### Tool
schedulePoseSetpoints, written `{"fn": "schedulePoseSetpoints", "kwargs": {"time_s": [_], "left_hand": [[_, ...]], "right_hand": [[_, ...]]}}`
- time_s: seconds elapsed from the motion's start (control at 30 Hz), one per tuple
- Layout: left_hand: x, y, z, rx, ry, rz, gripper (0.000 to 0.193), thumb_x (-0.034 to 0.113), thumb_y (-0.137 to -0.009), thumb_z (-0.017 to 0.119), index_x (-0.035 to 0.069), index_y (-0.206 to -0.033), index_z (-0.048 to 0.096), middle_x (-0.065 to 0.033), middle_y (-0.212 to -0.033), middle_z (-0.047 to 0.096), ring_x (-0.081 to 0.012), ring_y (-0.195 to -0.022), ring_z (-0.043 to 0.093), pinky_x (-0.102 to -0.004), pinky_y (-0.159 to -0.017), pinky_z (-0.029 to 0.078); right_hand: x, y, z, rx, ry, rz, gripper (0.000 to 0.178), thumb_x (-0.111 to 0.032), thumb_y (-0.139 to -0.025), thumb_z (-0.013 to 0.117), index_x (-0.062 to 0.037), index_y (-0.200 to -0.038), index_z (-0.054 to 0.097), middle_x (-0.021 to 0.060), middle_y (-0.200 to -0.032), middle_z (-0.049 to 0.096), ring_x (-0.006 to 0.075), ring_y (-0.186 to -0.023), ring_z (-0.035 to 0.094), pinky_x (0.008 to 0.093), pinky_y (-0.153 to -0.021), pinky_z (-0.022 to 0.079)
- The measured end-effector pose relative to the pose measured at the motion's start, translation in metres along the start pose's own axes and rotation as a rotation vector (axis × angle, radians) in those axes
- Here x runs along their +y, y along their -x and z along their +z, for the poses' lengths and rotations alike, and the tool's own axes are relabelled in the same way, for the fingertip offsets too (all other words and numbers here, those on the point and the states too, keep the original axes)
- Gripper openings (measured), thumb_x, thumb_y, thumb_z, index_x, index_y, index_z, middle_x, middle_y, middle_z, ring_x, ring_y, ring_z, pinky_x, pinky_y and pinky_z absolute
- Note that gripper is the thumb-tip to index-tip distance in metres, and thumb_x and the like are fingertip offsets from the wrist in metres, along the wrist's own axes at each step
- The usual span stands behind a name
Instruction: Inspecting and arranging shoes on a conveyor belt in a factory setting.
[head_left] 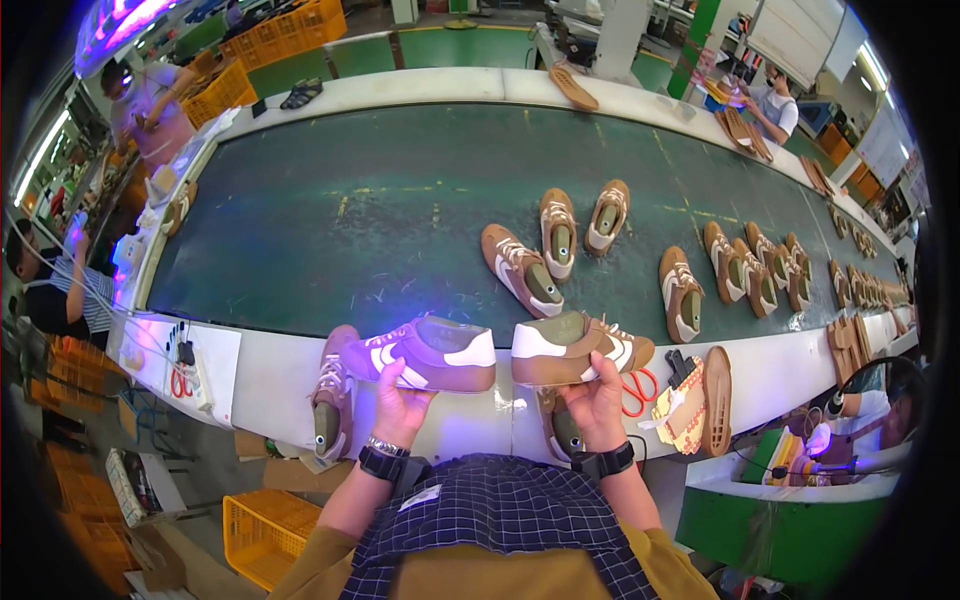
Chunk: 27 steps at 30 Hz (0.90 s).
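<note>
My left hand point(397, 408) is closed round the sole of a brown sneaker point(425, 362) with white side stripes and a white heel, tinted purple by the light. Level with it, my right hand point(597, 402) grips a matching sneaker point(560, 350) from below, its white heel facing the first one. A narrow gap separates the two heels, and both shoes are held above the white ledge. Behind my left hand, another sneaker point(333, 390) rests on the ledge. One more shoe point(562, 425) is partly hidden behind my right hand and wrist.
Several sneakers point(681, 295) stand on the dark green belt point(300, 220), mostly towards the right. Right of my hands lie red-handled scissors point(638, 392), a yellow patterned pad point(683, 415) and a brown sole point(717, 400). A yellow crate point(240, 535) sits below left. Other people work across and left.
</note>
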<state>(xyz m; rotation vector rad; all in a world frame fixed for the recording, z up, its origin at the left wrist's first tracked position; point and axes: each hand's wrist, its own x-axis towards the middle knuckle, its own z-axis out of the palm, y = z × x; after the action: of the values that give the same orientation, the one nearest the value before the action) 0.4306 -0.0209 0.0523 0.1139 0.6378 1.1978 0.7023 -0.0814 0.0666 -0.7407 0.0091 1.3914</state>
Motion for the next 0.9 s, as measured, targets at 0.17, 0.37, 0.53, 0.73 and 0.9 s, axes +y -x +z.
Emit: {"fn": "schedulePoseSetpoints", "kwargs": {"time_s": [0.17, 0.37, 0.53, 0.73, 0.9], "left_hand": [[-0.01, 0.001, -0.003, 0.036, -0.017, -0.006, 0.048, 0.018, -0.079, 0.062, 0.009, -0.124, 0.048, -0.0071, -0.12, 0.057, -0.026, -0.112, 0.054, -0.0478, -0.096, 0.043], [-0.017, 0.0, -0.001, 0.073, -0.034, -0.015, 0.047, 0.019, -0.079, 0.063, 0.009, -0.123, 0.048, -0.0071, -0.118, 0.057, -0.0258, -0.112, 0.053, -0.0466, -0.095, 0.043], [-0.022, -0.001, -0.002, 0.098, -0.016, -0.042, 0.047, 0.02, -0.08, 0.063, 0.008, -0.123, 0.048, -0.0075, -0.119, 0.057, -0.0263, -0.111, 0.053, -0.046, -0.095, 0.044], [-0.027, -0.001, 0.0, 0.118, -0.008, -0.039, 0.049, 0.02, -0.08, 0.062, 0.008, -0.124, 0.047, -0.0085, -0.12, 0.056, -0.0268, -0.112, 0.053, -0.0458, -0.097, 0.043], [-0.029, 0.0, 0.001, 0.113, -0.004, -0.038, 0.047, 0.02, -0.081, 0.061, 0.008, -0.124, 0.047, -0.0084, -0.12, 0.056, -0.0264, -0.112, 0.053, -0.0456, -0.096, 0.043]], "right_hand": [[0.006, 0.012, 0.0, 0.044, -0.017, -0.029, 0.048, -0.021, -0.083, 0.06, -0.0067, -0.126, 0.045, 0.0104, -0.122, 0.054, 0.0285, -0.112, 0.053, 0.0493, -0.093, 0.045], [0.007, 0.013, -0.003, 0.044, -0.02, -0.03, 0.048, -0.021, -0.084, 0.059, -0.0069, -0.127, 0.044, 0.0104, -0.124, 0.053, 0.0284, -0.114, 0.052, 0.0488, -0.094, 0.045], [0.008, 0.012, -0.008, 0.052, -0.019, -0.025, 0.046, -0.021, -0.084, 0.059, -0.0052, -0.125, 0.045, 0.0112, -0.122, 0.054, 0.0283, -0.113, 0.052, 0.0478, -0.094, 0.046], [0.009, 0.01, -0.01, 0.084, -0.006, -0.027, 0.043, -0.021, -0.085, 0.059, -0.0034, -0.122, 0.047, 0.0118, -0.12, 0.055, 0.0277, -0.112, 0.053, 0.0464, -0.095, 0.046], [0.008, 0.012, -0.008, 0.083, 0.015, -0.043, 0.036, -0.021, -0.086, 0.059, -0.0054, -0.117, 0.049, 0.0084, -0.113, 0.059, 0.0223, -0.104, 0.057, 0.0393, -0.09, 0.048]]}}
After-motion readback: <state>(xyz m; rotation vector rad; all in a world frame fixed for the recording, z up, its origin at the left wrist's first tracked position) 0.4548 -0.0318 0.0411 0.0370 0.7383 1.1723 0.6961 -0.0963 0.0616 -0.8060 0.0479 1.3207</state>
